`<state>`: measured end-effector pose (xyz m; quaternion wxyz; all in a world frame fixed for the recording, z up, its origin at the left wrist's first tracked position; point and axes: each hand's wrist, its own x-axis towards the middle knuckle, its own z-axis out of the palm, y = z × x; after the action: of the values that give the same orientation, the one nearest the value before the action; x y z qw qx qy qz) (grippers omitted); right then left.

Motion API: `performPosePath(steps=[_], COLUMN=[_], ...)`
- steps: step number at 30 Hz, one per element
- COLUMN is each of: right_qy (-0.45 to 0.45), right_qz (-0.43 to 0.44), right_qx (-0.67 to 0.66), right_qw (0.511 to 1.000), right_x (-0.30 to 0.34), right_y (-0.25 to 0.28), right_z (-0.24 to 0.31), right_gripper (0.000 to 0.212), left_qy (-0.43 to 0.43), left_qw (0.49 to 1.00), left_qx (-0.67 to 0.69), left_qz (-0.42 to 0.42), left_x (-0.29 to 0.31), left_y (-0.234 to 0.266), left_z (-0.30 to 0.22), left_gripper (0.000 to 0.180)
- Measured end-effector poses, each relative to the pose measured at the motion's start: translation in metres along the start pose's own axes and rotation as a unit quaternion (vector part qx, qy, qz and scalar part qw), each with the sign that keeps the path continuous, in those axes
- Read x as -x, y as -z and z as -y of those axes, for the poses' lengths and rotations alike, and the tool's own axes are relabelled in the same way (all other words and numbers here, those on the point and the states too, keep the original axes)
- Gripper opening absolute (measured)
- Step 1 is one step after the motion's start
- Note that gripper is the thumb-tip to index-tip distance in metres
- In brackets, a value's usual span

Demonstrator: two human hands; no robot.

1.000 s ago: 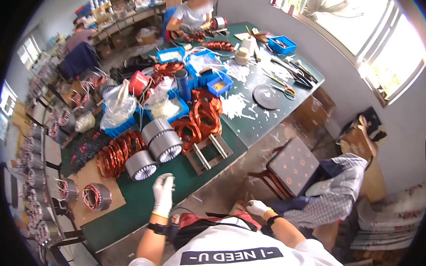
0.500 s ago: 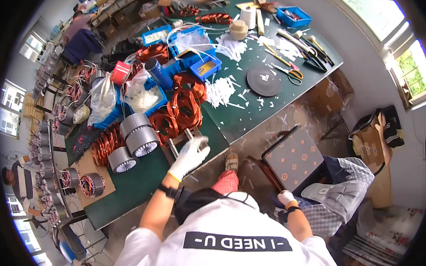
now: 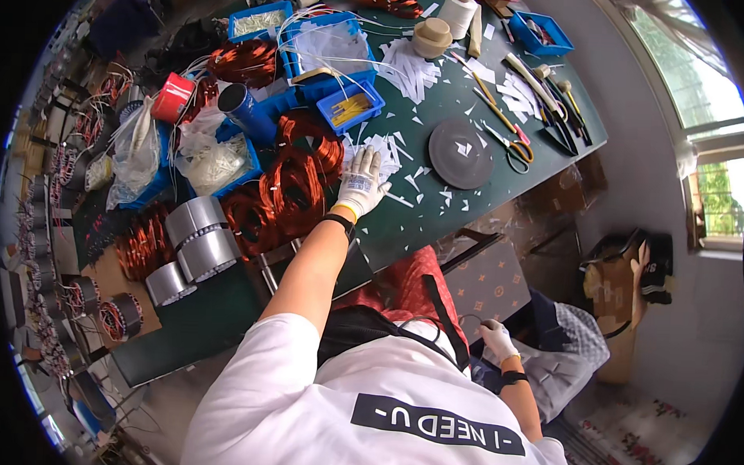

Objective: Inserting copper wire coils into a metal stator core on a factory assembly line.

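White-gloved left hand (image 3: 363, 183) now at strips (image 3: 389, 155)

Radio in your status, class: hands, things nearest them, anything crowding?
Left hand open, fingers extended, at white slips. Right hand low by chair, grip unclear. Coils crowd left hand's left; blue tray just beyond.

Far on your right, a window (image 3: 720, 195) is set in the pale grey wall (image 3: 629, 143). Nearer, below it, you have a cardboard box (image 3: 612, 288). Toward the far right of the green table (image 3: 396, 233) sits a blue bin (image 3: 549, 50), with a white thread spool (image 3: 459, 16) to its left. Nearer you, scissors (image 3: 505, 142) lie just right of a dark round disc (image 3: 460, 168). Over on your left are a red box (image 3: 173, 98) and a clear plastic bag (image 3: 137, 155).
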<state>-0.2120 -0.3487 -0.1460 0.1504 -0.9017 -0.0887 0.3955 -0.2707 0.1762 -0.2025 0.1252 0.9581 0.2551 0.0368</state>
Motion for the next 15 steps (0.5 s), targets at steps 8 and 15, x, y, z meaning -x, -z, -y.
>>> performPosePath(steps=[8,15], right_qy=[0.219,0.341], right_qz=[-0.031,-0.086], right_qx=[0.064,0.065], right_qw=[0.973,0.934], right_x=[-0.101,-0.211], right_y=[0.076,0.112], right_z=[0.140,0.240], right_gripper=[0.028,0.020], left_qy=[-0.012,0.067], left_qw=[0.987,0.997], left_qx=[-0.013,0.028], left_qz=[0.160,-0.017], left_x=[0.026,0.021], left_y=[-0.007,-0.018], left_z=[-0.021,-0.016], left_gripper=[0.098,0.103])
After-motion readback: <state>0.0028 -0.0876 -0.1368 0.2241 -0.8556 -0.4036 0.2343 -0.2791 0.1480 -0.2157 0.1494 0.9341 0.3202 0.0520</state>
